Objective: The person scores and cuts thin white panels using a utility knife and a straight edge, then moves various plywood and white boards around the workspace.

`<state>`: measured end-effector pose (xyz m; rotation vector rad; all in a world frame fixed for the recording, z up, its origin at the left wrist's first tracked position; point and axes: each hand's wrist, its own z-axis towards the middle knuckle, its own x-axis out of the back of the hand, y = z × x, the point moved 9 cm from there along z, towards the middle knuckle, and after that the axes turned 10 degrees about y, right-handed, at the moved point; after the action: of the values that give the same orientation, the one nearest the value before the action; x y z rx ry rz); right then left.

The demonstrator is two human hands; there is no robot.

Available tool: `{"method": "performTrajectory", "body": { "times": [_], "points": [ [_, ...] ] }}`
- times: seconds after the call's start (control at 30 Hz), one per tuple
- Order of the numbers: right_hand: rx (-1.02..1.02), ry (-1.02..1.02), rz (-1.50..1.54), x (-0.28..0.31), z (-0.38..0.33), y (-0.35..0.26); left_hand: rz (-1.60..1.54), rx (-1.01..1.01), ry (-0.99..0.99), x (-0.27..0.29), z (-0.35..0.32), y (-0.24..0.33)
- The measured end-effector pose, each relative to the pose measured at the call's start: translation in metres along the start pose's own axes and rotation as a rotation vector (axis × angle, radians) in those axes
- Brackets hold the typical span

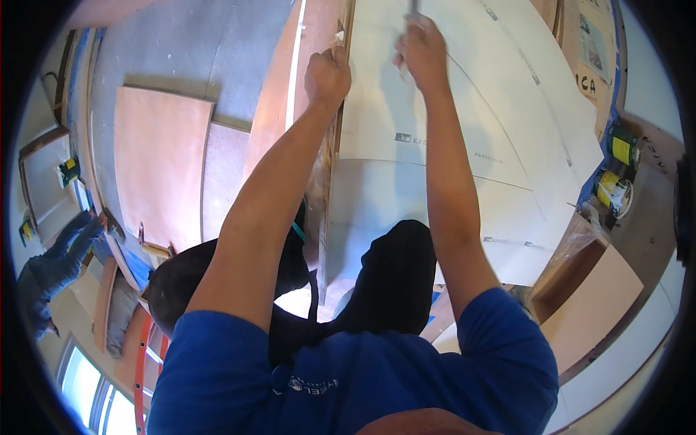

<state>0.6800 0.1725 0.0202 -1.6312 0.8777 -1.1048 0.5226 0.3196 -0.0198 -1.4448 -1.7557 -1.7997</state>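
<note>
Worker's left hand (328, 74) fisted on edge of white board (464, 145), right hand (422, 52) w/ grip pinched round thin tool (413, 9) at board's face, brown panels (161, 163) left, yellow tape rolls (622, 151) right, another person (51, 272) far left.

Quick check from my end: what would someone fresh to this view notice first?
Two bare arms in blue sleeves reach up the middle of the view. The left hand is closed on the edge of a big white panel, and the right hand grips a thin tool against its face. At far left another person in blue bends over, and a yellow-and-black tool sits at right.
</note>
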Motion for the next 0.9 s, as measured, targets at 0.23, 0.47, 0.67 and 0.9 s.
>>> {"method": "performTrajectory", "body": {
  "times": [0.23, 0.47, 0.67, 0.9],
  "points": [
    [-0.430, 0.379, -0.093, 0.201, -0.236, 0.129, 0.035, -0.153, 0.090, -0.017, 0.009, -0.005],
    [-0.371, 0.324, -0.381, 0.247, -0.344, 0.222, -0.062, -0.082, -0.104, -0.027, 0.027, -0.019],
    [-0.360, 0.305, -0.507, 0.240, -0.343, 0.224, -0.165, 0.083, -0.298, -0.039, 0.029, -0.025],
    [-0.446, 0.294, -0.625, 0.245, -0.353, 0.240, -0.117, 0.247, -0.416, -0.022, 0.000, -0.019]
  ]
}}
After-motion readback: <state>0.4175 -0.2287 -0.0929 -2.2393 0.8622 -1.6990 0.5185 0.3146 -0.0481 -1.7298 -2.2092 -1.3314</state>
